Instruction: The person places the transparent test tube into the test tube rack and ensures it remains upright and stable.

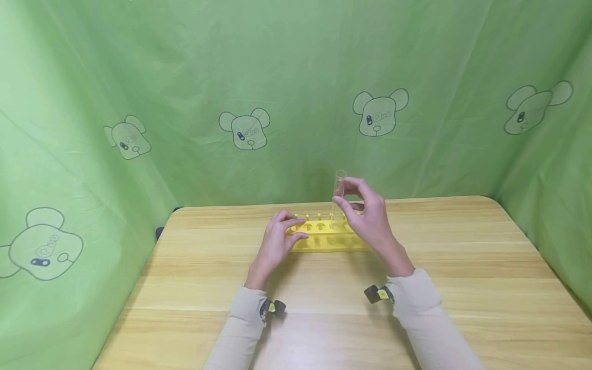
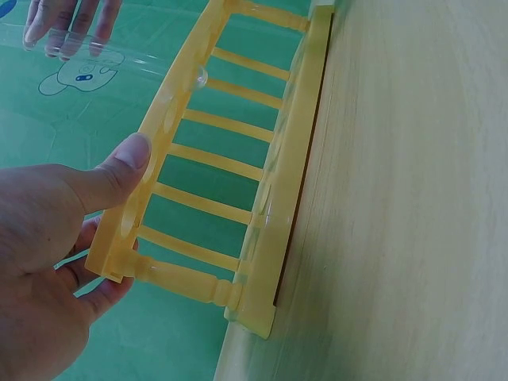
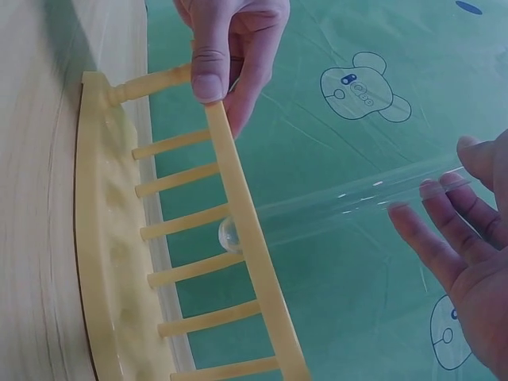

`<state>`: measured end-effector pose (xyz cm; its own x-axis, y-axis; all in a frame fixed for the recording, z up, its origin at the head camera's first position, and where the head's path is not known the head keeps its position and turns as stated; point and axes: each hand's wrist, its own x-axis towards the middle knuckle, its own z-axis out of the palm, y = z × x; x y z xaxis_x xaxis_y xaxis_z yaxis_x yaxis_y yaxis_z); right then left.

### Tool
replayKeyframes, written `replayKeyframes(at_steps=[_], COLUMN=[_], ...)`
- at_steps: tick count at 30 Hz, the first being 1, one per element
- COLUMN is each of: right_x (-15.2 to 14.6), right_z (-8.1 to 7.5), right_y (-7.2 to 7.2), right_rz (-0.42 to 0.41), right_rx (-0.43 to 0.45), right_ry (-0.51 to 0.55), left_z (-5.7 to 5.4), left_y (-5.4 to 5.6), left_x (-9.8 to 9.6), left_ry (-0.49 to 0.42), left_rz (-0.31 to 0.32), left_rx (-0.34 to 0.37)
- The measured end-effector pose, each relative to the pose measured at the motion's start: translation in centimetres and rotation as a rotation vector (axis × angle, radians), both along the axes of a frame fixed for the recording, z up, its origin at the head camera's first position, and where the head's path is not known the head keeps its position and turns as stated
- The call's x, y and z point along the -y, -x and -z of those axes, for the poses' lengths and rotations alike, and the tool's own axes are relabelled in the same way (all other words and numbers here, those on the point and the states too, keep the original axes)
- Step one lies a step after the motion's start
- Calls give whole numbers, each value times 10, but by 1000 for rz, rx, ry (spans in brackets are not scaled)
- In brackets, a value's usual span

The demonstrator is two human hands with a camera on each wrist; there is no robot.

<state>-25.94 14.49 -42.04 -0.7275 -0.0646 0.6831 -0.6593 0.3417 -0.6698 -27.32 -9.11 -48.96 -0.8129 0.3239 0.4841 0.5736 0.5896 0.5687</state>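
Note:
A yellow test tube rack (image 1: 330, 241) stands on the wooden table, with a row of round holes along its top bar and thin posts below. My left hand (image 1: 277, 235) grips the rack's left end, the thumb (image 2: 131, 155) on the near side of the top bar and fingers behind it. Between thumb and fingertips, my right hand (image 1: 370, 210) pinches a clear test tube (image 1: 339, 192) near its upper end. The tube's rounded bottom (image 3: 229, 235) pokes just through a hole in the top bar, well above the rack's base (image 3: 119, 262).
The wooden table (image 1: 324, 329) reaches back to a green curtain (image 1: 296, 61) printed with bear heads, which also hangs along both sides. Small dark wrist cameras sit on both sleeves.

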Motion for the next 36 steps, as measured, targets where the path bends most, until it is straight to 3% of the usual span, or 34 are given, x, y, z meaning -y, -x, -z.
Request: replayKeyframes(at_steps=[36], right_x=[2], right_z=[22], right_y=[3], right_rz=[-10], right_rx=[67], right_ry=[10], left_z=[0], left_y=[2], left_x=[1], left_ry=[-3], left_rz=[5], left_rx=[15])
